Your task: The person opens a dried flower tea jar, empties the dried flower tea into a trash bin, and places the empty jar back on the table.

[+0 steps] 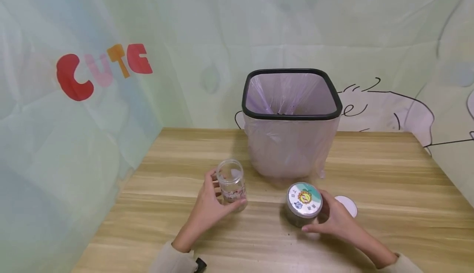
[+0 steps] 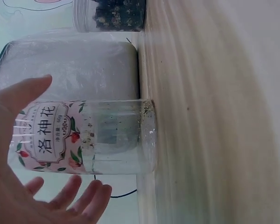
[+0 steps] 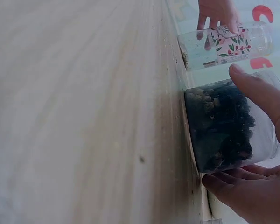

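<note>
Loosely, the left hand (image 1: 208, 204) surrounds a clear, slim jar (image 1: 233, 186), its thumb and fingers apart, on either side of the glass. From the left wrist, gaps show between the fingertips and the jar. That jar stands upright on the wood-grained surface (image 1: 174, 158). Its clear rim faces up, small bits lie at its bottom, and a pink label (image 2: 51, 135) with red flowers and green leaves wraps it.

To its right, the right hand (image 1: 335, 217) grips a wider jar (image 3: 219, 126), thumb on one side and fingers curled round the other. This one is upright too, its base at or close to the surface, partly filled with dark, lumpy contents. Its round lid (image 1: 305, 199) carries a yellow-and-orange sunflower-like picture on white and green. The two jars are apart from each other.

Just beyond the right hand lies a white disc (image 1: 349, 207), partly hidden by the fingers and wrist. Dark specks dot the surface near the wider jar.

Behind both jars stands a pale bin (image 1: 290, 149) with a black rim (image 1: 292, 117) and a thin, see-through liner (image 1: 259, 96). Farther out hangs a pale green backdrop (image 1: 207, 26), with colourful letters (image 1: 66, 82) spelling CUTE on the left and black line drawings behind the bin.
</note>
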{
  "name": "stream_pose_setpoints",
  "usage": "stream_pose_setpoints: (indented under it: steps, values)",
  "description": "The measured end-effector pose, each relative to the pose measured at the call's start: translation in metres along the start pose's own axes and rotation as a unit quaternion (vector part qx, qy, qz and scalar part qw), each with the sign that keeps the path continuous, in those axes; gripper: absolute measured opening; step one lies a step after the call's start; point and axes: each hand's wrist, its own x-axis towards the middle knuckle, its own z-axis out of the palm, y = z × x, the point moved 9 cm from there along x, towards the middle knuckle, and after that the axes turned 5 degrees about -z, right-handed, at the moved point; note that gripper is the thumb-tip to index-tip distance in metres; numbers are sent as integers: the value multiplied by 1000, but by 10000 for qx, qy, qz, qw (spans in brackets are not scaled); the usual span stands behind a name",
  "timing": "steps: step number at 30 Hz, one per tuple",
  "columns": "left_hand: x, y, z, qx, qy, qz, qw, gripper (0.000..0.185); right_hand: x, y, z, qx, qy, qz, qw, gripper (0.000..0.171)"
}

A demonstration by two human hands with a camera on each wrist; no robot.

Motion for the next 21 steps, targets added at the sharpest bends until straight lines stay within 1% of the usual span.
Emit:
stream_pose_setpoints:
  steps: [2,5,7,9,12,14,17,19,21]
  values:
    - [-4,-1,-3,62,37,-141,9999,106,0,1,1,68,11,21,10000,102]
    - [-12,-1,-8,336,47,-322,9989,92,0,1,1,129,-5,-21,9999,100]
    - [-18,-1,-10,618,-32,-401,9973,80,0,1,1,118,-9,-17,9999,100]
    - [-24,2,-10,877,-148,-356,9954,71,0,1,2,103,-22,-18,9999,99]
    - [-32,12,-4,1072,-338,-78,9936,59,1,3,1,79,-45,-2,10000,98]
    - [-36,21,2,1009,-458,192,9937,53,2,3,1,187,-91,-10,9998,97]
    - [-39,34,16,586,-682,567,9943,45,3,4,2,339,-141,-42,9993,94]
    - [-40,40,28,235,-910,722,9930,42,3,4,3,471,-146,-71,9988,92]
    - [-41,45,41,-52,-1125,800,9904,41,4,4,4,557,-152,-117,9983,91]
